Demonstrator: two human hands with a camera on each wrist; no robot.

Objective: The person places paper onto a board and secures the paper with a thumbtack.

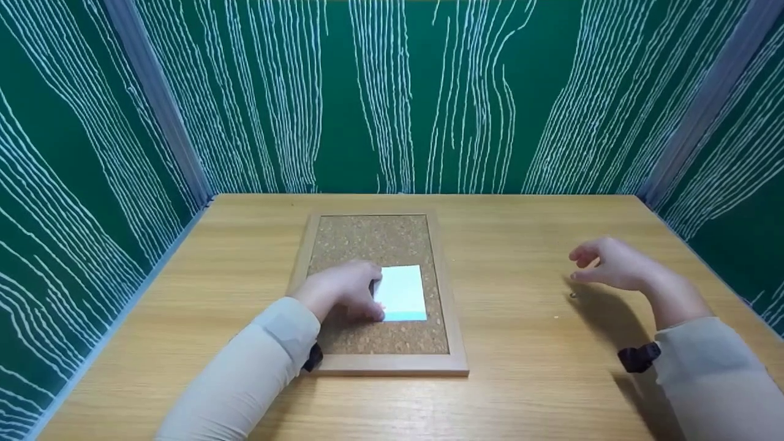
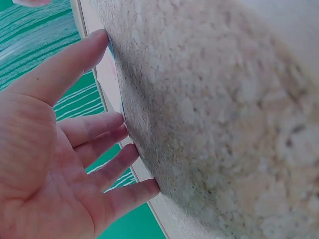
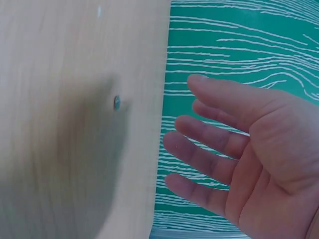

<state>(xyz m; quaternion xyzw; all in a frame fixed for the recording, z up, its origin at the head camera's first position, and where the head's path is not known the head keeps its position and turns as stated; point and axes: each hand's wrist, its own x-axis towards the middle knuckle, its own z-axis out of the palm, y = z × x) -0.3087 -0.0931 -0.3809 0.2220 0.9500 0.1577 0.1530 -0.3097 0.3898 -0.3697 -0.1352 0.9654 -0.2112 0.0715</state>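
Note:
A framed corkboard [image 1: 376,340] lies on the wooden table. On its cork is a square pale sheet of paper [image 1: 403,291] with a bluish lower edge. My left hand [image 1: 346,288] reaches over the board, thumb and fingertips at the paper's left edge. The left wrist view shows the fingers of my left hand [image 2: 70,129] spread, tips on the cork and along the paper's edge. Over the table at right hovers my right hand [image 1: 615,263], fingers loosely bent and holding nothing. Below its fingertips lies a tiny shiny object [image 3: 117,102], casting little detail.
Another tiny whitish piece [image 1: 556,317] lies on the table [image 1: 514,392] near the shiny one. Green walls [image 1: 343,98] with white wavy lines close off the back and both sides. A dark wrist device [image 1: 639,358] sits at my right sleeve.

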